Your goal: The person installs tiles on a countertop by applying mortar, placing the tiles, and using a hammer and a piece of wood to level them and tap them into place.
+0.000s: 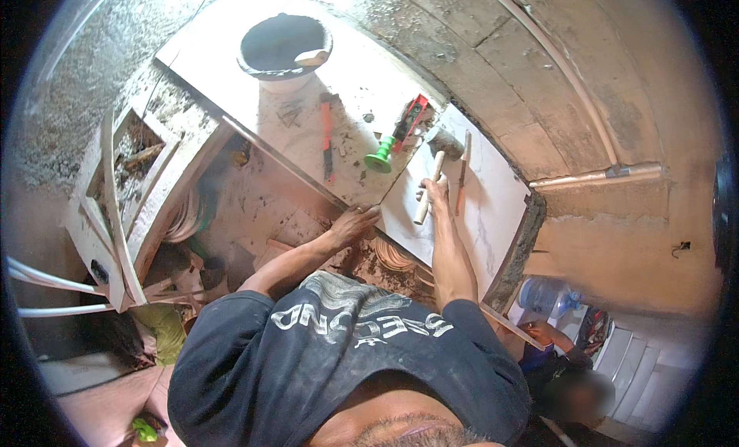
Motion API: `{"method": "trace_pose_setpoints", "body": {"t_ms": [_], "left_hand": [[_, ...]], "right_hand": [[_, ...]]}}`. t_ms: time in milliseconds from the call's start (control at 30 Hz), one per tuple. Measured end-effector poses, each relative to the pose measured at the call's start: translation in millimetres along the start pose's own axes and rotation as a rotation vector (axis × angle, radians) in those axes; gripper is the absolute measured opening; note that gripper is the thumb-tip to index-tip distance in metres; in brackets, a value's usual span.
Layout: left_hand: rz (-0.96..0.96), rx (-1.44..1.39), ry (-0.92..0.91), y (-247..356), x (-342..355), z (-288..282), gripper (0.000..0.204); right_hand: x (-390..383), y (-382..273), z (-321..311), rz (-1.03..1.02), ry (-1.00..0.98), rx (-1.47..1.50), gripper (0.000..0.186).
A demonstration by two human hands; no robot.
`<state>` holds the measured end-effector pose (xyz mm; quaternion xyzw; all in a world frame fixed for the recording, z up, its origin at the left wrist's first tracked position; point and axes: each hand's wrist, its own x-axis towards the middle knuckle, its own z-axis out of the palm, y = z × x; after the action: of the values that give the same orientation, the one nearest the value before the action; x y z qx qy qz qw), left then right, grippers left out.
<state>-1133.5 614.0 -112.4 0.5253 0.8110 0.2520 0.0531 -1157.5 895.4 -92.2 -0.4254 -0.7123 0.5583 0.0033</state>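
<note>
Currently, mallet (438,167) in right grip (436,191), left grip (356,222) at countertop edge (408,245)

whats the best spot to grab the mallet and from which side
Probably by the pale handle of the mallet, coming from the person's near side. The handle is long and slim and slants toward the person, while the bulky dark head is at the far end. The right hand grips it partway along.

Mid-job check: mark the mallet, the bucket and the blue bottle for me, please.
Mallet (439,165): head view, on the pale handle between the hand and the dark head.
Bucket (286,84): head view, on the outer wall below the rim.
Blue bottle (537,294): head view, on its body.
</note>
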Motion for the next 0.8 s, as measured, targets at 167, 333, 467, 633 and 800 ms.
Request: {"method": "trace_pose_setpoints", "body": {"t_ms": [167,333,467,633,800], "left_hand": [[-0.147,-0.045,0.003,21,30,-2,0.035],[-0.153,-0.070,0.015,19,108,11,0.048],[-0.290,0.110,-0.020,-14,164,31,0.056],[-0.232,0.301,-0.211,-13,180,22,0.055],[0.037,0.625,-0.329,-23,179,11,0.047]], "right_hand": [[-56,5,-49,-0.059,-0.105,0.038,0.023],[-66,26,-61,-0.244,0.026,-0.018,0.030],[-65,-19,-79,-0.371,0.088,0.006,0.055],[3,-39,-97,-0.545,0.202,-0.427,0.056],[39,-27,-78,-0.714,0.229,-0.605,0.058]]}}
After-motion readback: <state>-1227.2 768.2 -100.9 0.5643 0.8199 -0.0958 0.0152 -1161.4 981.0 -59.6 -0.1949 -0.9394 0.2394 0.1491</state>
